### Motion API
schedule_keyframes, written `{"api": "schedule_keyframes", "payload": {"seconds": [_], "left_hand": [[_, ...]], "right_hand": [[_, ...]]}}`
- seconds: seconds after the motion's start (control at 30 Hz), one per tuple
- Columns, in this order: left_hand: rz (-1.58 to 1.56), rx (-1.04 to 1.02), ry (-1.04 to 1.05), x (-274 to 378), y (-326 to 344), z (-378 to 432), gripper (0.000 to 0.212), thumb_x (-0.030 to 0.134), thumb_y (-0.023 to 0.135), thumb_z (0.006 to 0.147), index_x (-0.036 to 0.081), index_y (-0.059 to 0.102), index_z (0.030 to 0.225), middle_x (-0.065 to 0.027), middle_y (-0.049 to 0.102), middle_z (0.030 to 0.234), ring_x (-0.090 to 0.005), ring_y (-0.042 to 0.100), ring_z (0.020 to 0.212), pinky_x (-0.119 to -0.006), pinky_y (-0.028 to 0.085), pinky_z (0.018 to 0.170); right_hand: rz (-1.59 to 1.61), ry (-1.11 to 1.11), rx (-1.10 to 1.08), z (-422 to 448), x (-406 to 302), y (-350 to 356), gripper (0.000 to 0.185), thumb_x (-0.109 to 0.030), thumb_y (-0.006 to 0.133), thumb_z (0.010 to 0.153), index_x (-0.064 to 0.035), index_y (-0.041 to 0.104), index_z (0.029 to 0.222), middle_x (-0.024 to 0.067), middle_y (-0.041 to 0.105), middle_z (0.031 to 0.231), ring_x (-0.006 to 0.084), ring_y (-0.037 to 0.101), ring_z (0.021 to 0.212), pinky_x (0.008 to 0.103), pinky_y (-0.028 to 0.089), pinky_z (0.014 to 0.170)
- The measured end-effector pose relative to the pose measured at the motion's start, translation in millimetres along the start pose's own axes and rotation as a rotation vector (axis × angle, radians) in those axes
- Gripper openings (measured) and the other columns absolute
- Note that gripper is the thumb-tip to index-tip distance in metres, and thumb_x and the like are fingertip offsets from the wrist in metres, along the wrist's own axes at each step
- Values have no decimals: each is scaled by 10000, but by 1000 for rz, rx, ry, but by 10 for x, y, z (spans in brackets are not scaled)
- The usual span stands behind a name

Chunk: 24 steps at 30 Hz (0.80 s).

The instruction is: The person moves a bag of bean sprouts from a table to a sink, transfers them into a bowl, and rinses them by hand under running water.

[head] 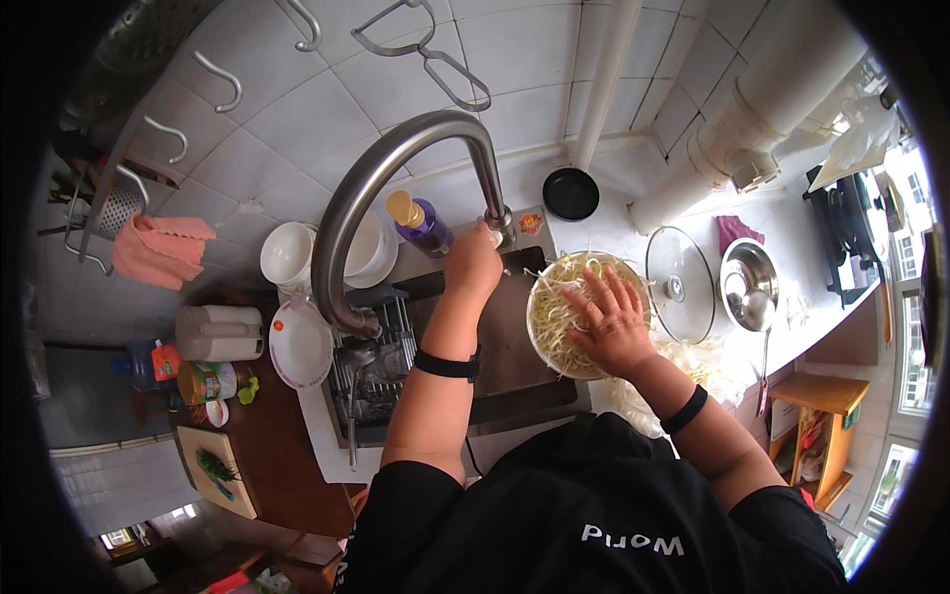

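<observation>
My left hand (475, 256) reaches to the base of the curved metal faucet (404, 145), its fingers around the small handle there. Fingers spread, my right hand (612, 323) lies on bean sprouts (560, 297) that fill a round bowl (531, 338) at the sink's right edge. The stainless steel sink (512, 341) lies between my arms, with a dish rack (397, 327) at its left side. A purple pump bottle (427, 226) stands behind the sink, left of my left hand.
Right of the bowl are a glass lid (679, 297), a steel bowl (742, 263) with a ladle (761, 312), and plastic bags (694, 367). A small black pan (570, 194) sits behind. White bowls (286, 252) and a plate (300, 345) stand left; a cutting board (211, 468) holds greens.
</observation>
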<state>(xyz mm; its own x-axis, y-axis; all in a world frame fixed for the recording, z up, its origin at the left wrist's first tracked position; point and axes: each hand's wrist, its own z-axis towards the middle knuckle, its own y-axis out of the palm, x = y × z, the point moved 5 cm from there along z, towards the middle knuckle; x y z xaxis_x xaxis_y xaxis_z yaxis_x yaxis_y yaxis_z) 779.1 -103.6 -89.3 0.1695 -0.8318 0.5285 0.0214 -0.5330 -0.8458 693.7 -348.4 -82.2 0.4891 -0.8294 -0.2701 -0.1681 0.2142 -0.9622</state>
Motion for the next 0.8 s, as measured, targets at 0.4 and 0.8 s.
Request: {"api": "schedule_keyframes", "payload": {"seconds": [0.4, 0.8], "left_hand": [[-900, 151, -110, 98, -2, 190, 380, 27, 490, 919, 24, 619, 1277, -151, 705, 1090, -254, 671, 995, -345, 497, 894], [-382, -31, 67, -247, 199, 455, 351, 103, 578, 831, 3, 602, 1167, -218, 685, 1044, -385, 658, 1017, -436, 499, 876]], "right_hand": [[31, 10, -14, -3, -3, -30, 671, -487, 663, 900, -380, 408, 1512, 75, 311, 1614, 370, 236, 1504, 582, 193, 1200], [22, 11, -32, -7, -13, -32, 676, -491, 649, 910, -386, 387, 1524, 71, 298, 1622, 369, 218, 1512, 581, 176, 1208]]}}
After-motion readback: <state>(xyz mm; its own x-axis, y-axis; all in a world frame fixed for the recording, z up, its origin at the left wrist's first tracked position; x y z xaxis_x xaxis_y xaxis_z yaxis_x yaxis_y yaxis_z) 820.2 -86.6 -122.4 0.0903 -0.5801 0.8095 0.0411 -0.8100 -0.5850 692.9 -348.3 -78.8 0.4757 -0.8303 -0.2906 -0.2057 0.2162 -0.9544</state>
